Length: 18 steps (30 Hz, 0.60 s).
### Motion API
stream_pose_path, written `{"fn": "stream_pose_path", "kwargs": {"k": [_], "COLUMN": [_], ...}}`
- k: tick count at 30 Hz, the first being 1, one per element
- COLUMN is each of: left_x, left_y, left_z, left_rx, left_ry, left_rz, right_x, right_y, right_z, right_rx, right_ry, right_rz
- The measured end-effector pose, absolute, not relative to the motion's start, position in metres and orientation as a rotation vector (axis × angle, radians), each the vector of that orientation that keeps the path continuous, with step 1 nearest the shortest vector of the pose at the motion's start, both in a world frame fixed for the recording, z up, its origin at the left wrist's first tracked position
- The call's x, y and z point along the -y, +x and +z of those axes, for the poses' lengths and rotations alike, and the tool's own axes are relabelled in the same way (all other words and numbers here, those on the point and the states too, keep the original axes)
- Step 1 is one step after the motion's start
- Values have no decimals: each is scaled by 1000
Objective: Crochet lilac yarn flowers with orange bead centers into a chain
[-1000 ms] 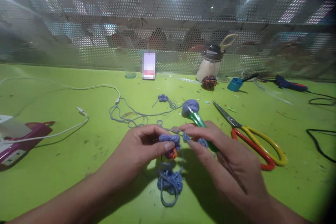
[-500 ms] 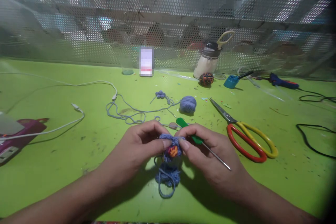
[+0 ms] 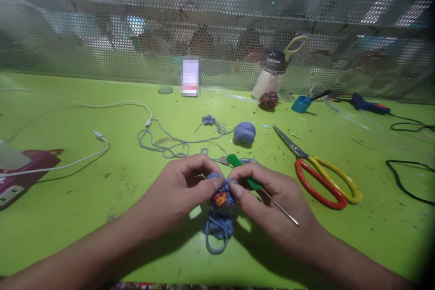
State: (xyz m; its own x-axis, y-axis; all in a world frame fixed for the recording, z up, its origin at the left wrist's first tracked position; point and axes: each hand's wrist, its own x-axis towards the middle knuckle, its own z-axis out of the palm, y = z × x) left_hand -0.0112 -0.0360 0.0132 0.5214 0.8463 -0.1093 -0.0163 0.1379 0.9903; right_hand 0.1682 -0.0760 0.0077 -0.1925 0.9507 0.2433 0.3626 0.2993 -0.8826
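Observation:
My left hand (image 3: 180, 190) and my right hand (image 3: 268, 195) meet over a small blue crocheted piece (image 3: 220, 210) with an orange-red patch, pinching its top between thumbs and fingers. My right hand also carries a green-handled crochet hook (image 3: 253, 183), its metal shaft pointing back over the hand. Blue yarn (image 3: 173, 142) trails from the piece to a small blue yarn ball (image 3: 244, 132) further back on the green table (image 3: 102, 199).
Red-and-yellow scissors (image 3: 319, 174) lie right of my hands. A white cable (image 3: 98, 138) and a magenta power strip (image 3: 20, 176) are at left. A small crocheted flower (image 3: 208, 120), a multicolour yarn ball (image 3: 269, 100), a bottle (image 3: 273, 77), a blue cup (image 3: 301, 104) and black cords (image 3: 404, 176) lie further off.
My right hand came in from the right and closed onto the crocheted piece beside the left. The hook swung round so its shaft points backward.

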Motion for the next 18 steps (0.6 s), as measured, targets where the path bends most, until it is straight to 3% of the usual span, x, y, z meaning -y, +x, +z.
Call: {"fn": "stream_pose_path", "kwargs": {"k": [13, 18], "left_x": [37, 35], "left_y": [-11, -12], "left_z": [13, 10], "left_rx": [-908, -860], "left_ry": [1356, 1324], "left_rz": [751, 757], "right_x": [72, 73], "right_y": [166, 167], "right_z": [7, 5], "right_rx": [1471, 1481], "right_ry": [-1226, -1223], "right_rz": [1229, 1182]}}
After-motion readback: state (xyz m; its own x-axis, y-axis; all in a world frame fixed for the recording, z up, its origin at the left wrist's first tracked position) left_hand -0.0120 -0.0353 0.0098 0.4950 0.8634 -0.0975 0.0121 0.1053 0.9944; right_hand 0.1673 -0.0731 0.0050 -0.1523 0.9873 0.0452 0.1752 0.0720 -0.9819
